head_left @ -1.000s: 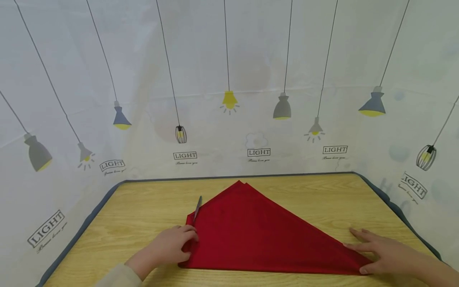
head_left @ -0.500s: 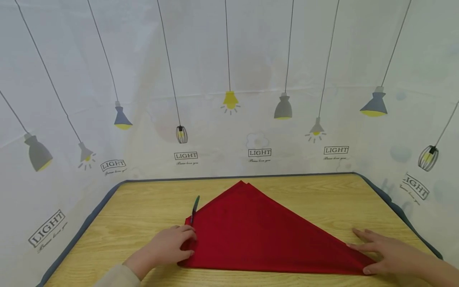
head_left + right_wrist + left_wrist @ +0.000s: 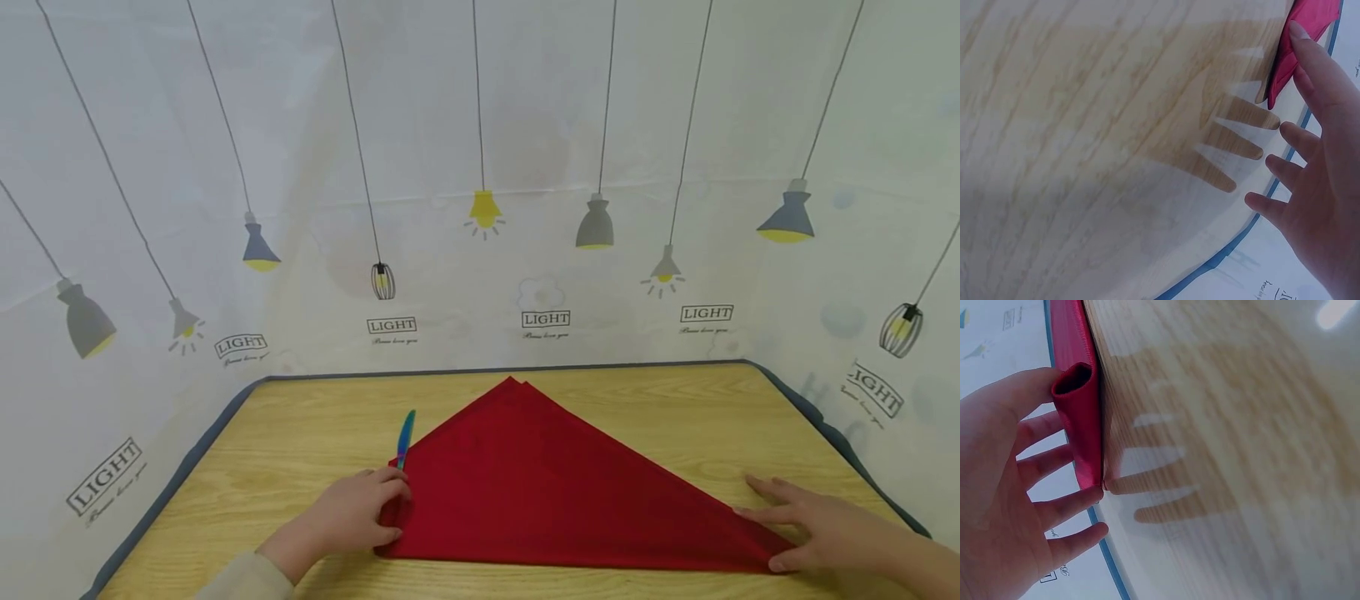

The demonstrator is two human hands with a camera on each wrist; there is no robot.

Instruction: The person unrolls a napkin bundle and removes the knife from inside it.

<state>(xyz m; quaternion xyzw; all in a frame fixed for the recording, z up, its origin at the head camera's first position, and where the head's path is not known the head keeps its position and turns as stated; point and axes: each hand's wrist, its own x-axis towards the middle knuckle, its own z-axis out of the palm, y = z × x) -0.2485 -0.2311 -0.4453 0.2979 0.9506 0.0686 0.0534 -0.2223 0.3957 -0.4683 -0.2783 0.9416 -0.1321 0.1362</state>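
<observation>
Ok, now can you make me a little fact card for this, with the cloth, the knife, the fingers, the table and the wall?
Cloth: red, folded, with a peak pointing away from the person
Knife: shiny blue-green, by the cloth's left edge, lower end hidden
Left-hand fingers: touching the cloth's left end
Right-hand fingers: spread, thumb on the cloth's narrow right tip
Table: light wood grain
Wall: whitish, printed with hanging lamps and the word LIGHT
</observation>
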